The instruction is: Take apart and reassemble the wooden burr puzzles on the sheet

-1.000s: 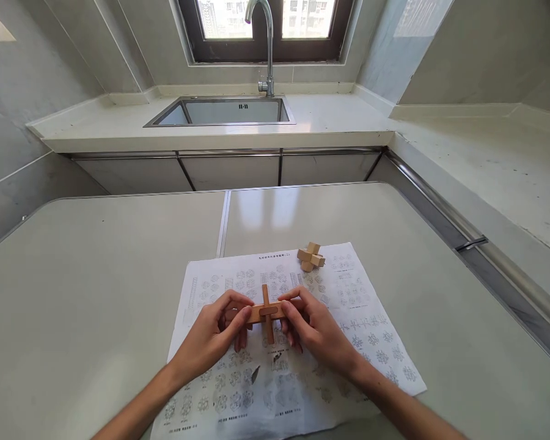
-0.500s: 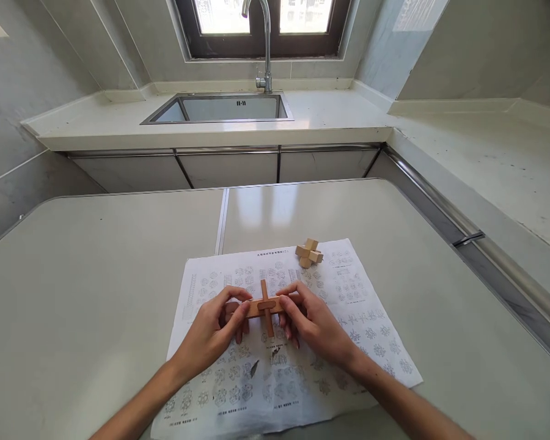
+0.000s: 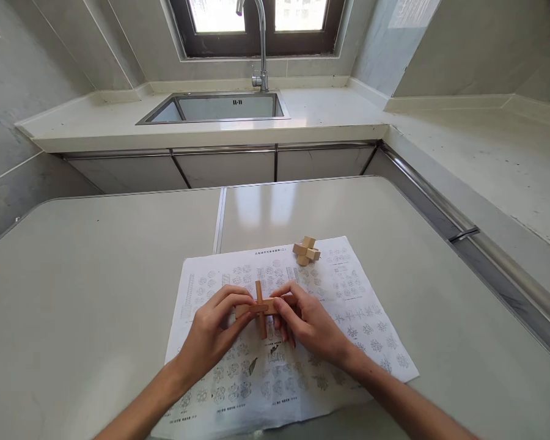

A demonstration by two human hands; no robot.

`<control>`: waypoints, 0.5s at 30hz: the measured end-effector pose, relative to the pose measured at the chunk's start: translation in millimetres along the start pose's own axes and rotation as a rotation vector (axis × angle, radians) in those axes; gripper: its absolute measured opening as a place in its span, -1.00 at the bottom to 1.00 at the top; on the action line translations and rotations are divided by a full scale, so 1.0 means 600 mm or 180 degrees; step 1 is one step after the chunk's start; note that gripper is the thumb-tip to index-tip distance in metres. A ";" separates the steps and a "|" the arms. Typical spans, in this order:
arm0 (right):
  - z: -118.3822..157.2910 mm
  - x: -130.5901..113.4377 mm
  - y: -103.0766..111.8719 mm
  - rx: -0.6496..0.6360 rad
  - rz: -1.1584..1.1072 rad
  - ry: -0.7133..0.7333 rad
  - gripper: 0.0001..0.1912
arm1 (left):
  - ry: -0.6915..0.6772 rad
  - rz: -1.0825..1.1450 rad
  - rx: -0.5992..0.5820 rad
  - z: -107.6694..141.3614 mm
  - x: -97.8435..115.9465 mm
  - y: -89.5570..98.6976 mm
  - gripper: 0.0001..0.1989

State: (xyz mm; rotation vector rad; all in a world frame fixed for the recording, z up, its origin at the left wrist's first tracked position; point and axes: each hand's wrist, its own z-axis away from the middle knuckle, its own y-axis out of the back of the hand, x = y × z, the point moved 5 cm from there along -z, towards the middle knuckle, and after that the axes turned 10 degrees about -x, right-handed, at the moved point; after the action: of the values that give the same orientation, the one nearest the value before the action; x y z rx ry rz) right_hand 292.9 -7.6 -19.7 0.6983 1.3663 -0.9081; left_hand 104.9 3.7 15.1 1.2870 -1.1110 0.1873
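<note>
Between both hands is a reddish-brown wooden cross-shaped puzzle (image 3: 269,305), a flat bar crossed by a thinner stick that points away from me and toward me. My left hand (image 3: 215,324) pinches it near the crossing with thumb and fingertips. At the bar's right end, my right hand (image 3: 305,318) grips it between thumb and index finger, the other fingers curled below. Under the hands lies a printed paper sheet (image 3: 371,342) with rows of small diagrams. A pale wooden burr puzzle (image 3: 307,251) rests on the sheet's far edge, beyond my right hand.
The sheet lies on a light table (image 3: 96,293) with a seam strip running away from me. Beyond it are a counter with a steel sink (image 3: 229,107), a tap (image 3: 263,49) and a window. Another counter (image 3: 486,159) runs along the right.
My left thumb and fingers have shifted inward from the bar's left end to near the crossing. The right hand keeps its grip. The whole view has shifted slightly.
</note>
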 end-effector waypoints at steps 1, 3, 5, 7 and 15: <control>0.000 -0.001 0.000 -0.0024 0.0032 -0.0004 -0.65 | -0.0003 0.0026 -0.0013 0.000 -0.001 0.000 -0.90; 0.001 -0.003 0.001 -0.0059 0.0148 -0.0014 -0.66 | 0.0021 0.0111 -0.0038 0.001 -0.002 0.002 -0.88; 0.004 -0.007 0.006 0.0071 0.0404 0.0036 -0.68 | 0.0102 0.0229 -0.0067 0.000 -0.003 0.003 -0.86; 0.009 -0.014 0.016 0.0435 0.0881 0.0206 -0.73 | 0.0210 0.0354 -0.0104 -0.001 -0.005 0.004 -0.85; 0.022 -0.042 -0.010 0.0196 0.2241 0.1263 0.13 | 0.0095 0.0507 -0.0244 0.001 -0.002 -0.001 -0.88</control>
State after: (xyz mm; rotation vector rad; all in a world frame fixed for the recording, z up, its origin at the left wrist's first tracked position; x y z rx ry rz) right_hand 294.7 -18.5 7.4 1.3497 1.2875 -0.2516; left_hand 104.4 3.4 14.1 1.1250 -1.1846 0.2792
